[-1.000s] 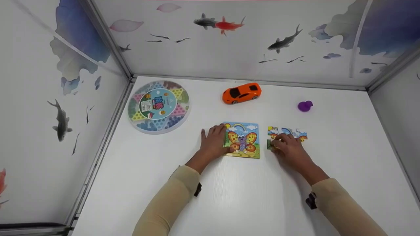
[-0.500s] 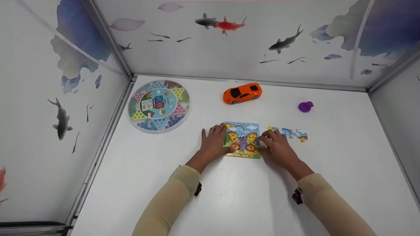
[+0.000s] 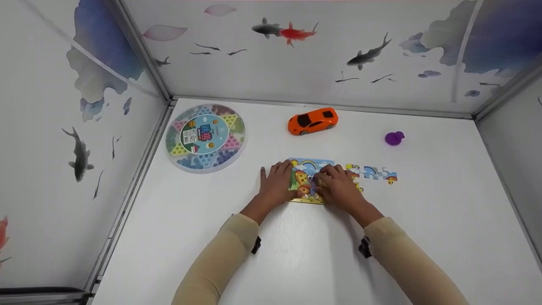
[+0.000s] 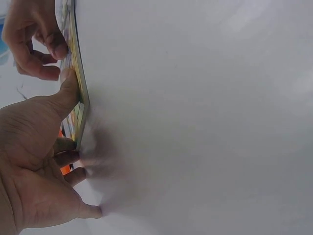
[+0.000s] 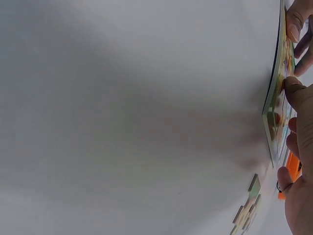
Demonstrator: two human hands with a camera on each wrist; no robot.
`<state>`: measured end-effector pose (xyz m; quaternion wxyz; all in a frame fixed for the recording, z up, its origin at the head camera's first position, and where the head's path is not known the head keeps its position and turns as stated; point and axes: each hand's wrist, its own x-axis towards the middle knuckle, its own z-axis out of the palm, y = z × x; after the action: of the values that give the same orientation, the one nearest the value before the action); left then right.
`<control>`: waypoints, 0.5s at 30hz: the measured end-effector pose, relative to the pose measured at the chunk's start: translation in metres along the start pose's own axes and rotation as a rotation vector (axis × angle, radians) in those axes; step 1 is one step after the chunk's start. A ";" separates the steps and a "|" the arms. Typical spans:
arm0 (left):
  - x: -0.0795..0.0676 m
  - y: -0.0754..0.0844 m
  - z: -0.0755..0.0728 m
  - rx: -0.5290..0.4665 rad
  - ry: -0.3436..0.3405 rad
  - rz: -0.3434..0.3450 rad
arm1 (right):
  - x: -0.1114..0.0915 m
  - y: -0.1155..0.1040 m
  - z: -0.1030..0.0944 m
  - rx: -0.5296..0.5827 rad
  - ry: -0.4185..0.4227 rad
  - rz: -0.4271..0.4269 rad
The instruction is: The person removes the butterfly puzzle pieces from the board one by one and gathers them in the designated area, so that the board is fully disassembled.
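Observation:
A butterfly jigsaw puzzle [image 3: 302, 178] in a thin square board lies flat on the table, in the middle of the head view. My left hand [image 3: 275, 184] holds its left side, with the thumb over the picture and the fingers along the edge. Over the right half is my right hand [image 3: 341, 188], fingers bent and thumb tip down on the picture. I cannot tell whether a piece is pinched there. Loose jigsaw pieces [image 3: 371, 172] lie on the table just right of the board, some partly hidden behind the right hand.
Behind the board an orange toy car [image 3: 313, 121] stands near the back wall. A round Chinese checkers set [image 3: 205, 137] is at the back left, and a small purple toy [image 3: 394, 138] at the back right. Fish-printed panels [image 3: 271, 63] wall in the table.
My right hand has moved left from the loose pieces, past the board's right edge, onto the picture. It has uncovered more loose pieces. My left hand has stayed in place.

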<state>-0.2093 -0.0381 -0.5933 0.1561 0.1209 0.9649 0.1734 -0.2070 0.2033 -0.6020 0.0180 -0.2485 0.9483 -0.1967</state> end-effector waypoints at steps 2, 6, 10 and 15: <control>0.001 0.000 0.000 0.008 -0.001 -0.002 | 0.004 -0.002 -0.001 0.004 -0.021 0.009; 0.002 0.000 -0.001 0.022 0.000 -0.007 | 0.010 -0.006 -0.001 0.007 -0.075 0.042; 0.005 0.000 0.000 0.037 -0.001 -0.014 | 0.015 -0.010 -0.001 0.002 -0.125 0.070; 0.005 0.001 0.002 0.041 -0.007 -0.024 | 0.021 -0.018 -0.003 -0.036 -0.175 0.079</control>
<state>-0.2132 -0.0356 -0.5960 0.1589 0.1133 0.9691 0.1512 -0.2173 0.1805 -0.5911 0.1041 -0.2273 0.9556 -0.1562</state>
